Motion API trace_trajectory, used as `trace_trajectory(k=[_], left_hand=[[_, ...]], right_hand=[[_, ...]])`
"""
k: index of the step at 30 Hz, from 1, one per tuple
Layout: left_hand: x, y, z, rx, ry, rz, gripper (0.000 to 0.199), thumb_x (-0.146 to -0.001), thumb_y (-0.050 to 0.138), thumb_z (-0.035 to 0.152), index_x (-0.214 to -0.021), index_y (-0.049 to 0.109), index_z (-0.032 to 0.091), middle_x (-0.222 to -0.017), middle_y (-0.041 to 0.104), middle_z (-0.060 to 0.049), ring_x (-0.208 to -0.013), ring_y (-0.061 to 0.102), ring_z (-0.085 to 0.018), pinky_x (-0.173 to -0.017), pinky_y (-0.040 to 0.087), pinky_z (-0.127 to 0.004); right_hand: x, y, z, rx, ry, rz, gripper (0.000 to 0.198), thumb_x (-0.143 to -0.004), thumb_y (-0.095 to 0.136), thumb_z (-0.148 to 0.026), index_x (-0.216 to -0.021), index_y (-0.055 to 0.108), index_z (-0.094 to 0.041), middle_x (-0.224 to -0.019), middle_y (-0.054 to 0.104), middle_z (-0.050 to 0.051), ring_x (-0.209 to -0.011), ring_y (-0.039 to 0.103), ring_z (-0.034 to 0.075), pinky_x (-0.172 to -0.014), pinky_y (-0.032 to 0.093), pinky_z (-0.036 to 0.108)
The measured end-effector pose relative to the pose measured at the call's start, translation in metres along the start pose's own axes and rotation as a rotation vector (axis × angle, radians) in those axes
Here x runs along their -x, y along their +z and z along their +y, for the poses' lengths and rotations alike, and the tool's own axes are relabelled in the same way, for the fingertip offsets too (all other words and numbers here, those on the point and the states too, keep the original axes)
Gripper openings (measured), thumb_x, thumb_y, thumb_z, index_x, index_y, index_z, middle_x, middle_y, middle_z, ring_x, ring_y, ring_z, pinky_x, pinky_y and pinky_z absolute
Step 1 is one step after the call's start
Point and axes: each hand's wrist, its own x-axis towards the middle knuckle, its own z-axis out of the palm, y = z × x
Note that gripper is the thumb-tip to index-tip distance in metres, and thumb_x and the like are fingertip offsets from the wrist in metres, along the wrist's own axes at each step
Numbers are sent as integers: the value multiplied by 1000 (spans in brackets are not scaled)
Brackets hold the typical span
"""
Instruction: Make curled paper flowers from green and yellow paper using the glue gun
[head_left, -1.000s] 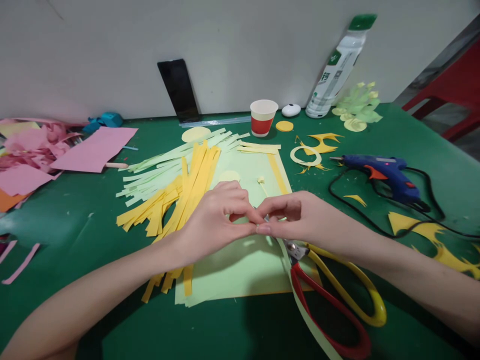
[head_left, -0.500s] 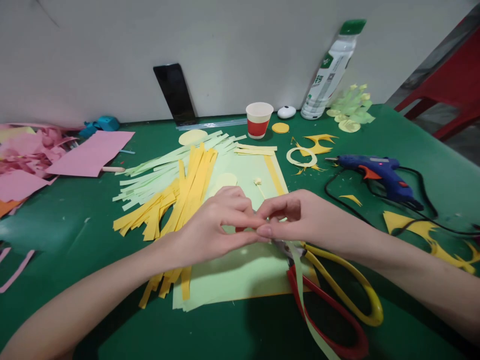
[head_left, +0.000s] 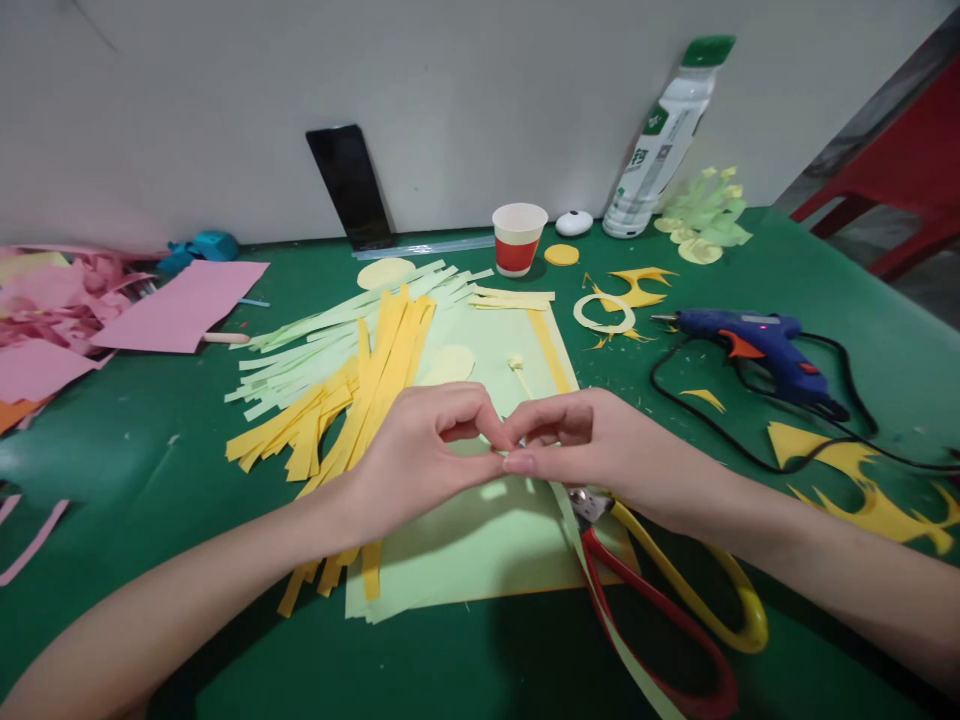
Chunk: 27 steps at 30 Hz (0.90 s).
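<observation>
My left hand and my right hand meet over light green paper sheets, thumbs and fingertips pinched together. Between them is the end of a narrow pale green paper strip. The strip trails from under my right fingers down across the scissors; its pinched end is mostly hidden. Below my right hand lie scissors with one red and one yellow handle, their blades largely covered. Just beyond my fingertips, a small pale yellow paper bud on a thin stem rests on the sheets.
Yellow strips and pale green strips lie left. A blue glue gun with a black cord is on the right, near yellow scraps. A paper cup, a leaning bottle and a phone stand along the wall.
Both hands have shifted slightly, and my left fingers now curl into a rounder pinch. The strip's upper part has swung left, showing more of the scissors' pivot.
</observation>
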Motion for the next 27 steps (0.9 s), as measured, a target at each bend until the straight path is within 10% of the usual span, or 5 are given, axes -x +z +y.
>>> trace_trajectory(k=[5,9,27], left_hand=[[1,-3,-1,86,-34,-142,9,-74,62,15,-67,67,14,-47,16,10,-43,13,-4,-38,12,-19],[0,-5,-2,136,93,-298,16,-79,56,11,-75,71,13,-47,37,6,-43,22,-5,-39,20,-19],[-1,0,-3,37,70,0,22,-69,70,11,-54,54,13,-55,44,6,-51,38,-4,-45,29,-15]], right_hand=[[2,-7,-3,20,16,-21,22,-66,69,-39,-74,65,-19,-64,50,-2,-58,40,8,-49,25,22],[1,-17,-5,103,27,-161,23,-68,68,-40,-75,65,-19,-63,50,-2,-57,40,8,-50,28,23],[2,1,1,-101,-58,-60,14,-66,71,-28,-71,64,-18,-68,55,-3,-63,43,7,-58,31,22]])
